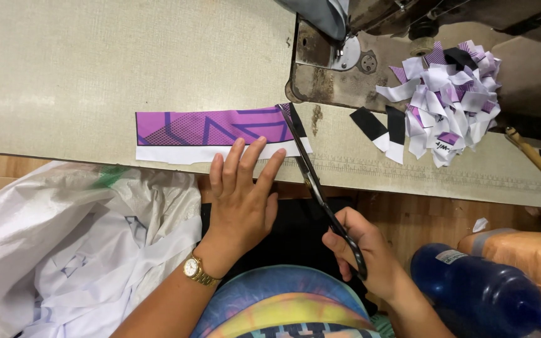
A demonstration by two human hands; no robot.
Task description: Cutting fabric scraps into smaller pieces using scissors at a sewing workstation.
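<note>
purple strip (214,127) under left hand (242,200), scissors (311,178) handles hidden in right hand (370,250)

Pale woven surface (95,75), spread wide. Near its front edge, a purple-and-white fabric strip (211,134). Right of that, two small black-and-white offcuts (383,130), then a heap of cut scraps (452,103). Far right, a wooden-handled tool (530,153).

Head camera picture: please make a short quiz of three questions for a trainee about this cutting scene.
1. True or false: the scissors are in the right hand.
2. What does the left hand press on? A) blue bottle B) purple and white fabric strip C) white bag
3. Where does the pile of cut pieces lie, left or right of the strip?

Key: 1 true; 2 B; 3 right.
</note>
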